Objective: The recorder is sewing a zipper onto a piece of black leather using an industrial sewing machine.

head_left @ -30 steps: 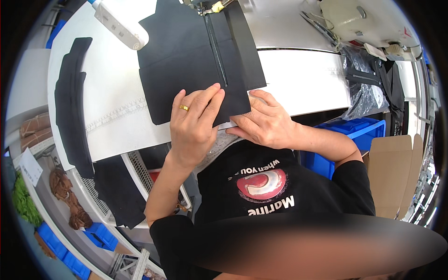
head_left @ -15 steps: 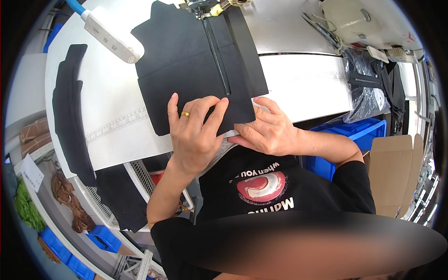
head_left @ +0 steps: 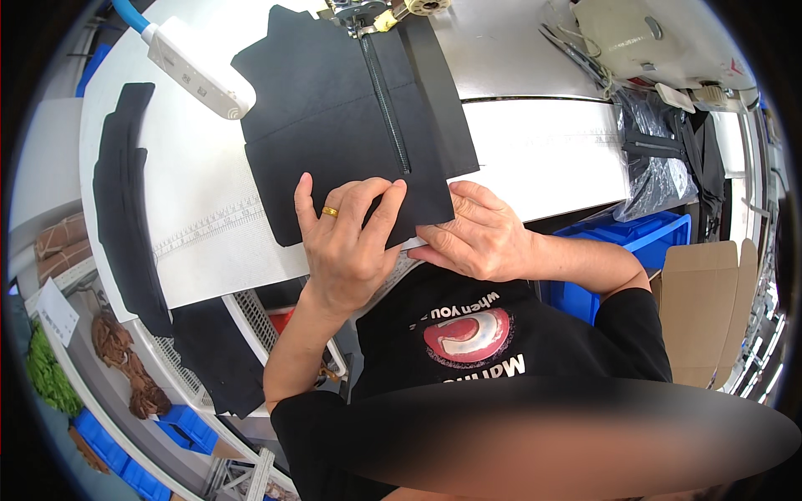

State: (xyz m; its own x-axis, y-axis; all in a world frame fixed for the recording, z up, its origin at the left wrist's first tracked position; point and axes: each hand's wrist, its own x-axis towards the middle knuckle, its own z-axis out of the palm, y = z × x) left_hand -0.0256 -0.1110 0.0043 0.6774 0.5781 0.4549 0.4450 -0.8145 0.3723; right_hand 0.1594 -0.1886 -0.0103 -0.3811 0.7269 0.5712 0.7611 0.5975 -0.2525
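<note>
Cloth [head_left: 326,159] under the sewing foot [head_left: 357,32], my left hand [head_left: 352,234] fanned loosely on it, probably for flatness, right hand [head_left: 480,238] curled at its edge, can't tell if pinching

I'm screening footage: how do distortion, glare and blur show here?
Head view: the left edge of the white table bows outward; head view: its top looks bleached, yet the zipper on black cloth shows; head view: left hand and right hand look crisp, but blur veils the bottom right.
</note>
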